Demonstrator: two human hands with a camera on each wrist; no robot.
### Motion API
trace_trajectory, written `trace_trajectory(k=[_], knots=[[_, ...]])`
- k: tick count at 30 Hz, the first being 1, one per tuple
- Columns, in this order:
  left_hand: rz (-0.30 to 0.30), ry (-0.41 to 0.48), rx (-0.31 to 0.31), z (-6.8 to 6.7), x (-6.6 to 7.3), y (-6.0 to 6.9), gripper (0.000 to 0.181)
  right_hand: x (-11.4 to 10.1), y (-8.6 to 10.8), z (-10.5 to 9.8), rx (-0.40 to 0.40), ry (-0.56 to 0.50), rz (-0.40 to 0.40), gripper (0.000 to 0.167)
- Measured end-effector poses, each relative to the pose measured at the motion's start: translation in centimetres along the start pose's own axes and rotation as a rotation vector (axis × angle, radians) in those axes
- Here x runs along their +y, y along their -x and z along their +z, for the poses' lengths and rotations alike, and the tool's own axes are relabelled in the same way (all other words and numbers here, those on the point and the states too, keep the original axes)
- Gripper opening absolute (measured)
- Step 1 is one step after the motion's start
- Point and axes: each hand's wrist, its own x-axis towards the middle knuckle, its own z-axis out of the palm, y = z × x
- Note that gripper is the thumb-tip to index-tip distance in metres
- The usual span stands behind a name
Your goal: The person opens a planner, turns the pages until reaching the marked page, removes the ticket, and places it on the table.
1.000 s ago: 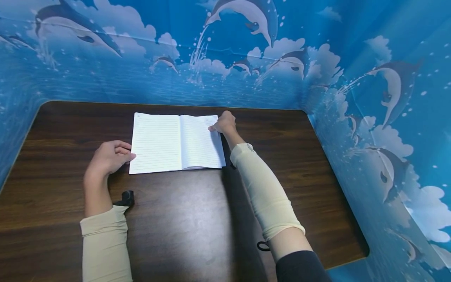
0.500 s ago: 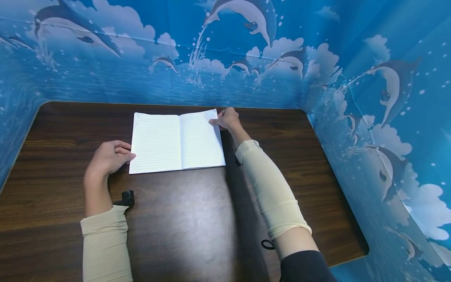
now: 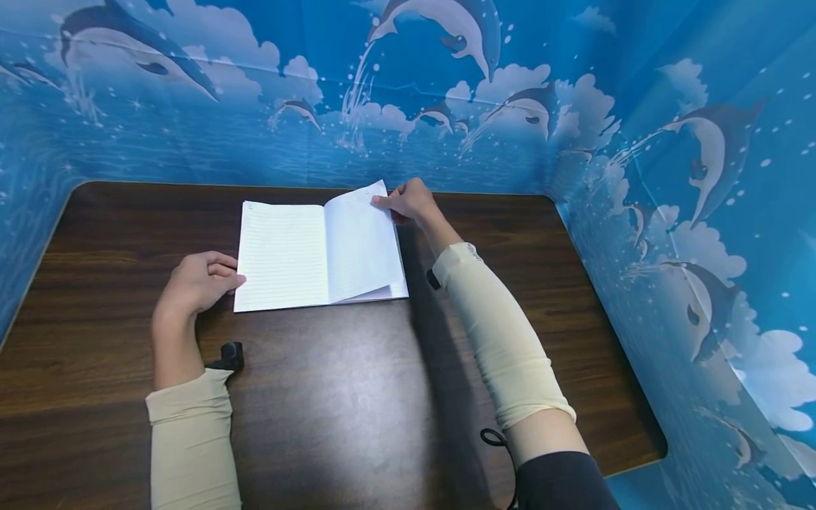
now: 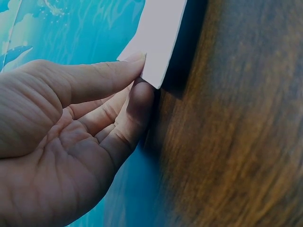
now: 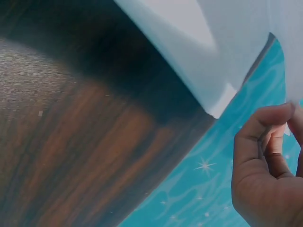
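Note:
An open notebook [image 3: 280, 258] with lined white pages lies near the far side of the table. At its left edge my left hand [image 3: 197, 283] pinches the pages, thumb on top; the left wrist view shows the thumb and fingers [image 4: 118, 127] meeting at the paper's corner. My right hand [image 3: 413, 200] pinches the upper right corner of a single page [image 3: 360, 237] between thumb and finger. That page is raised and curves up off the right half, baring a strip of the lined sheet below. In the right wrist view, the fingertips [image 5: 284, 112] hold the lifted paper beyond the notebook's corner.
The dark wooden table [image 3: 344, 397] extends in front of the notebook and to both sides. A blue curtain with dolphins [image 3: 306, 149] hangs along its far and right edges. A black loop of cord [image 3: 493, 437] hangs by the right forearm.
My right hand has moved up and slightly right, then lifted the corner of the right page, which now bends upward and leftward. My left hand stays in place at the left edge.

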Motion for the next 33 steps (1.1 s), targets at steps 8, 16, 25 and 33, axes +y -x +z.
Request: trace_trajectory(k=[8, 16, 25, 33], knots=[[0.006, 0.012, 0.003, 0.0, 0.1, 0.1, 0.05, -2.2, 0.8, 0.4, -0.05, -0.044, -0.024, 0.043], [-0.002, 0.015, 0.003, 0.0, 0.0, -0.1, 0.05, -5.0, 1.4, 1.9, -0.097, -0.11, -0.05, 0.044], [0.002, 0.003, 0.003, 0.1, 0.1, 0.1, 0.049, -7.6, 2.2, 5.1, -0.134, -0.175, -0.166, 0.045], [0.0, 0.009, -0.005, 0.1, 0.1, 0.1, 0.049, -9.0, 2.5, 7.7, -0.186, -0.172, -0.209, 0.046]])
